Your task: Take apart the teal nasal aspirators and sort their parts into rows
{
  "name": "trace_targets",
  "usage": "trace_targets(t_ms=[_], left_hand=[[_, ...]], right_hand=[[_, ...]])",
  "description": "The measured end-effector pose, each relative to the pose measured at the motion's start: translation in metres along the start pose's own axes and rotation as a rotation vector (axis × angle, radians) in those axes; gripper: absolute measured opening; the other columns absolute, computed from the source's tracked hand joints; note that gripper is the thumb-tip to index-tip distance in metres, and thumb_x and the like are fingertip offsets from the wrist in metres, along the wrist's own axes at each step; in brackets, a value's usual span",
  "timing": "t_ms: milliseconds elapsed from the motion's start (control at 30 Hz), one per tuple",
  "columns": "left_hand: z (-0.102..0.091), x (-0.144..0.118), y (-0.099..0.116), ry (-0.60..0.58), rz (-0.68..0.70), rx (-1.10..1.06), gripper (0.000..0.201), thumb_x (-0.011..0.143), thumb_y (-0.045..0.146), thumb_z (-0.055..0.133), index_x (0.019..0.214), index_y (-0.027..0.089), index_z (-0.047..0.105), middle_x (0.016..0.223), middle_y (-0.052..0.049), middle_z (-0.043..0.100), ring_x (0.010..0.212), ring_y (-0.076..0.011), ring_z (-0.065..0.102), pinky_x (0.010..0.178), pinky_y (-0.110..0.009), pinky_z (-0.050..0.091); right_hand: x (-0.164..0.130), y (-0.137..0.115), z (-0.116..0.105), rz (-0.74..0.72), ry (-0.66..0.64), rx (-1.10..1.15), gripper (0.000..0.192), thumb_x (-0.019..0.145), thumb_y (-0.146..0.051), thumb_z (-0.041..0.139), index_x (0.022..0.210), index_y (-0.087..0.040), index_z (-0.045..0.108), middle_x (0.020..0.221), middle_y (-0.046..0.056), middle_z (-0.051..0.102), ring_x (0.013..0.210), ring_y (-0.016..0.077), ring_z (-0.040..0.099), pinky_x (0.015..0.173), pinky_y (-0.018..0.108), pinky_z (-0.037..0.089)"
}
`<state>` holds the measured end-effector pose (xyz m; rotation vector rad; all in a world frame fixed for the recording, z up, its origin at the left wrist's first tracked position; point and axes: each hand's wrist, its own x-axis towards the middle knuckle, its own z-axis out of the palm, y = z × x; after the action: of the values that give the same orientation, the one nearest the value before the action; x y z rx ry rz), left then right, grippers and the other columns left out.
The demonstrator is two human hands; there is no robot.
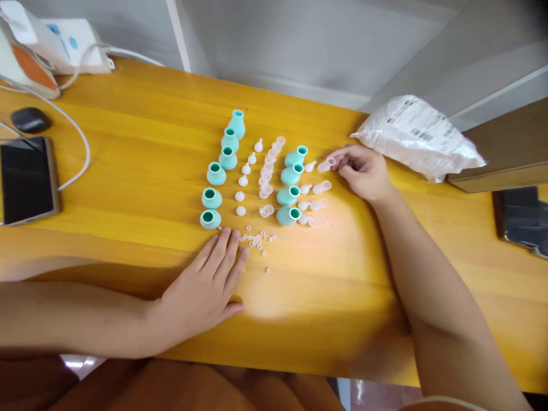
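Observation:
My left hand lies flat on the wooden table, fingers stretched out, the fingertips beside a scatter of small pale rings. My right hand is curled, its fingertips at a translucent plastic tube at the far end of the right-hand row; the grip is partly hidden. Mint-green, vase-shaped pieces stand in a column on the left. Further mint-green vase pieces lie tilted on the right, beside white bulb-shaped pieces. Between the columns are white bulbs and translucent tubes.
A white plastic mailing bag lies behind my right hand, beside a cardboard box. Dark phone-like objects sit at the right. At the left are a phone, a black mouse, cables and a white power strip.

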<state>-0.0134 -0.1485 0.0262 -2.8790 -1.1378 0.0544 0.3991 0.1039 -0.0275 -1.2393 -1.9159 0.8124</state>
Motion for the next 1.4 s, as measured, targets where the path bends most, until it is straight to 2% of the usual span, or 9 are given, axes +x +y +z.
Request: trace_targets(t_ms=[100, 200, 300, 433, 667, 867, 1067, 1267, 1400], left_hand=[[0.002, 0.009, -0.006, 0.036, 0.014, 0.016, 0.108, 0.101, 0.077, 0.068, 0.17, -0.003, 0.045, 0.173, -0.038, 0.047, 0.161, -0.0552, 0.05, 0.132, -0.065, 0.042], [0.003, 0.017, -0.012, 0.053, 0.024, 0.004, 0.101, 0.104, 0.072, 0.066, 0.168, -0.003, 0.048, 0.174, -0.037, 0.047, 0.162, -0.0539, 0.05, 0.132, -0.063, 0.043], [0.004, 0.019, -0.014, 0.049, 0.026, -0.016, 0.097, 0.105, 0.069, 0.066, 0.168, -0.002, 0.049, 0.174, -0.037, 0.047, 0.162, -0.0537, 0.05, 0.132, -0.063, 0.043], [0.004, 0.018, -0.013, 0.066, 0.03, -0.027, 0.093, 0.104, 0.067, 0.069, 0.169, 0.004, 0.049, 0.174, -0.036, 0.048, 0.161, -0.0542, 0.051, 0.131, -0.064, 0.043], [0.004, 0.016, -0.012, 0.059, 0.036, -0.058, 0.086, 0.103, 0.065, 0.073, 0.169, 0.014, 0.051, 0.175, -0.033, 0.048, 0.161, -0.0535, 0.051, 0.13, -0.065, 0.044], [0.006, 0.018, -0.016, 0.067, 0.06, -0.102, 0.078, 0.105, 0.056, 0.074, 0.171, 0.021, 0.051, 0.177, -0.028, 0.048, 0.161, -0.0528, 0.05, 0.13, -0.067, 0.044], [0.005, 0.019, -0.016, 0.065, 0.051, -0.097, 0.077, 0.107, 0.057, 0.07, 0.169, 0.016, 0.051, 0.177, -0.031, 0.047, 0.161, -0.0538, 0.049, 0.13, -0.067, 0.044], [0.003, 0.021, -0.018, 0.051, 0.08, -0.057, 0.074, 0.11, 0.056, 0.065, 0.168, 0.013, 0.051, 0.176, -0.031, 0.047, 0.161, -0.0546, 0.05, 0.128, -0.067, 0.048], [0.003, 0.021, -0.017, 0.093, 0.093, -0.045, 0.074, 0.112, 0.054, 0.061, 0.169, 0.009, 0.05, 0.178, -0.031, 0.045, 0.165, -0.0538, 0.046, 0.13, -0.065, 0.046]], right_hand=[[-0.001, -0.003, 0.0, -0.003, 0.002, -0.001, 0.03, 0.081, -0.014, 0.073, 0.104, -0.03, 0.084, 0.09, 0.002, 0.078, 0.075, 0.0203, 0.065, 0.071, 0.035, 0.054], [-0.001, -0.005, 0.0, -0.001, 0.006, -0.011, 0.032, 0.08, -0.015, 0.072, 0.103, -0.033, 0.084, 0.089, 0.0, 0.078, 0.074, 0.0212, 0.065, 0.071, 0.036, 0.054], [-0.001, -0.006, 0.0, 0.005, 0.01, -0.025, 0.03, 0.079, -0.016, 0.072, 0.102, -0.031, 0.084, 0.089, 0.001, 0.079, 0.075, 0.0205, 0.066, 0.071, 0.035, 0.054], [-0.001, -0.007, 0.0, 0.002, 0.017, -0.025, 0.028, 0.078, -0.015, 0.072, 0.101, -0.026, 0.084, 0.09, 0.003, 0.08, 0.075, 0.0194, 0.066, 0.072, 0.034, 0.054], [-0.002, -0.011, 0.002, 0.012, 0.026, -0.059, 0.026, 0.078, -0.019, 0.072, 0.099, -0.03, 0.083, 0.089, 0.002, 0.08, 0.075, 0.021, 0.066, 0.072, 0.036, 0.056], [-0.002, -0.014, 0.001, 0.025, 0.02, -0.085, 0.022, 0.081, -0.021, 0.074, 0.098, -0.032, 0.082, 0.091, 0.004, 0.081, 0.075, 0.0215, 0.064, 0.071, 0.037, 0.053], [-0.002, -0.012, 0.0, 0.008, 0.021, -0.101, 0.024, 0.079, -0.02, 0.071, 0.099, -0.026, 0.082, 0.089, 0.004, 0.079, 0.072, 0.0193, 0.061, 0.067, 0.036, 0.049], [-0.002, -0.009, 0.0, -0.009, 0.013, -0.079, 0.025, 0.081, -0.015, 0.072, 0.1, -0.027, 0.083, 0.091, 0.004, 0.079, 0.073, 0.0191, 0.062, 0.07, 0.036, 0.052], [-0.002, -0.007, 0.0, -0.02, 0.013, -0.062, 0.026, 0.083, -0.012, 0.072, 0.102, -0.025, 0.083, 0.09, 0.004, 0.079, 0.074, 0.0187, 0.064, 0.073, 0.035, 0.053]])
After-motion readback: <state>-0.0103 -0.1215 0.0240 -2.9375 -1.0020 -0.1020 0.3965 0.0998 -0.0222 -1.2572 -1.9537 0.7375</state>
